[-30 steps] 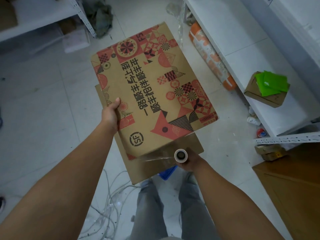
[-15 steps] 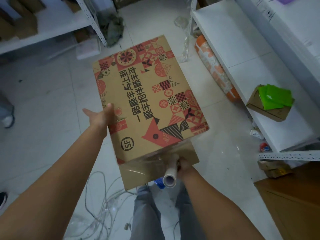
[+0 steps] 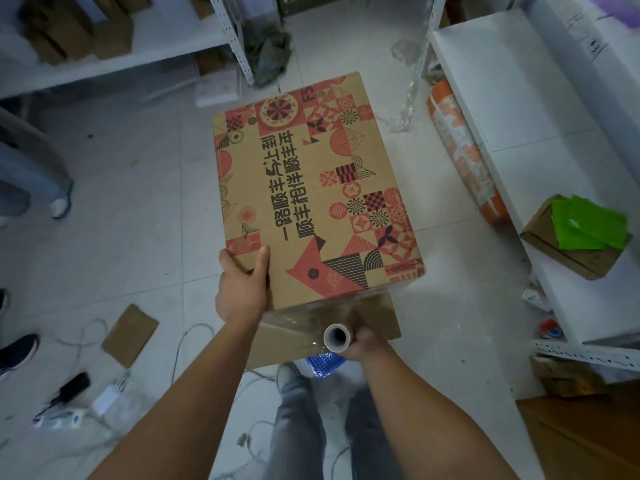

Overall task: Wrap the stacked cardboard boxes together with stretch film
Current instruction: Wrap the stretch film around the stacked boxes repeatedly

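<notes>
I am in the wrapping step itself: my left hand lies on the near left corner of the printed top box, thumb on the top face and fingers wrapped over the side edge, steadying the stack. My right hand is curled round the stretch film roll, whose open core faces the camera. A clear sheet of film runs from the roll across the near face of the stack, over the plain lower box that juts out beneath the top one. The stack stands on the tiled floor between two white shelf units.

As I judge it, the next move calls for carrying the roll round a corner with the film kept taut, while the left hand keeps the boxes from twisting or sliding.

The right shelf stands near that side of the stack, with an orange roll lying at its foot, so room there looks tight. Loose cables, a flat cardboard piece and another person's shoes crowd the left.
</notes>
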Demonstrator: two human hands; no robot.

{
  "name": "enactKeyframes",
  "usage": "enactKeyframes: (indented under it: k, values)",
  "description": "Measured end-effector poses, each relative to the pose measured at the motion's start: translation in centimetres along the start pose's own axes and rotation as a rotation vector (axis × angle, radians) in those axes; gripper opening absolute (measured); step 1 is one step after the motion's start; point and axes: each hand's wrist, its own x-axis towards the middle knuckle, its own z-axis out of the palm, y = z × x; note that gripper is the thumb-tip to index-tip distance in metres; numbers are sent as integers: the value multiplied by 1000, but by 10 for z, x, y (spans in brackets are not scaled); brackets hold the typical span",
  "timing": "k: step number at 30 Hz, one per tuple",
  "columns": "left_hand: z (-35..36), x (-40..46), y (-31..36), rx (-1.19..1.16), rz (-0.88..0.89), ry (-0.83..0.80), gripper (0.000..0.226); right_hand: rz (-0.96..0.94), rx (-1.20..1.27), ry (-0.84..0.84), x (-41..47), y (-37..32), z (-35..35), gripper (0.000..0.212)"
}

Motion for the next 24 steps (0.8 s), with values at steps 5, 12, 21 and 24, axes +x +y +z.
enactKeyframes:
  k: [5, 12, 21, 24]
  values:
    - [3, 0, -4, -6, -1, 3, 69, -49, -191, 7, -4, -8, -5, 16]
    - [0, 5, -8, -28, -4, -33, 68, -53, -180, 65, -15, -11, 2, 30]
    - [-1, 12, -16, -122, 45, -100, 68, -98, -168, 89, -20, -17, -13, 16]
    - [-1, 16, -18, -153, 60, -108, 71, -59, -131, 33, -15, -19, -20, 39]
